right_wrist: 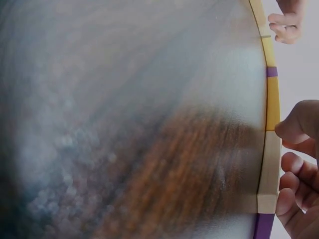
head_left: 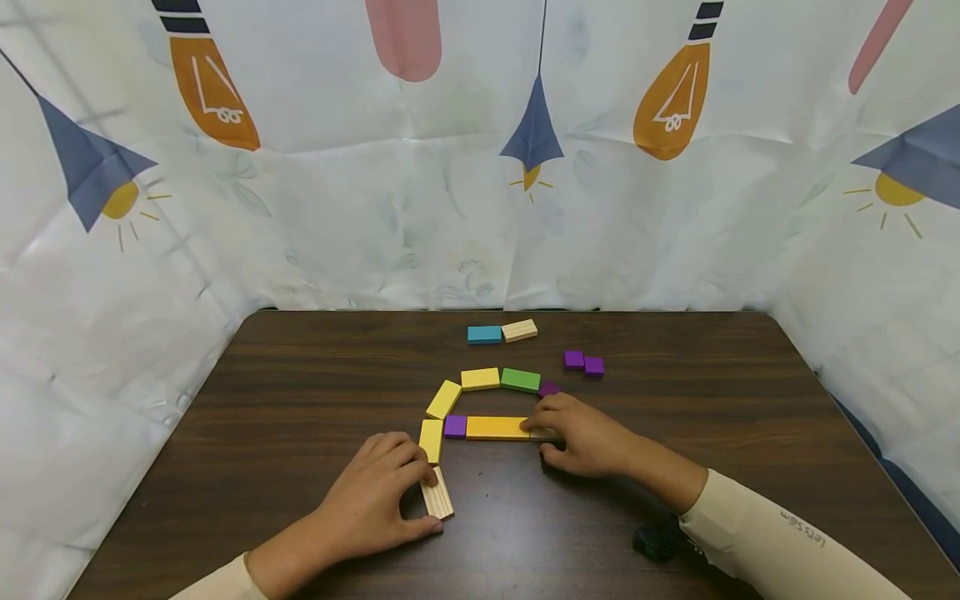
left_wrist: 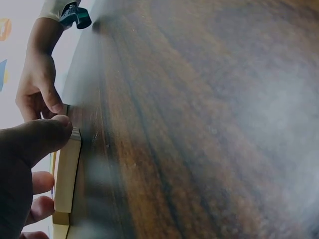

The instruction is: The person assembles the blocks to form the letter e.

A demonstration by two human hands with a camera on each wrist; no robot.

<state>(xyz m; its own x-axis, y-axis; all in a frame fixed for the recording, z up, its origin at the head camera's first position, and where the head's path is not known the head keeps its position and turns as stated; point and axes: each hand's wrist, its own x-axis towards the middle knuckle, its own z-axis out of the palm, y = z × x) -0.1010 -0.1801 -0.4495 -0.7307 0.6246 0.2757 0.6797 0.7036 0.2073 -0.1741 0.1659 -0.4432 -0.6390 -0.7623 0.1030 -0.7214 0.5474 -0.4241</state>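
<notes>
My left hand (head_left: 378,492) holds a plain wooden block (head_left: 441,498), fingers along its left side and thumb by its near end. In the left wrist view this block (left_wrist: 68,174) lies flat on the table. My right hand (head_left: 588,437) grips another plain wooden block (right_wrist: 269,167), mostly covered in the head view. That block adjoins a long orange stretch (head_left: 497,428), with a purple block (head_left: 455,427) at its left end. Yellow blocks (head_left: 444,400) and a green block (head_left: 521,380) curve above the row. A purple block (head_left: 549,388) is partly behind the right hand.
Toward the back of the table (head_left: 322,358) lie a blue block (head_left: 484,335) and a plain wooden block (head_left: 520,331). Two purple blocks (head_left: 583,363) sit right of the curve. A dark device (head_left: 656,542) is at the right wrist. Patterned cloth (head_left: 450,225) hangs behind.
</notes>
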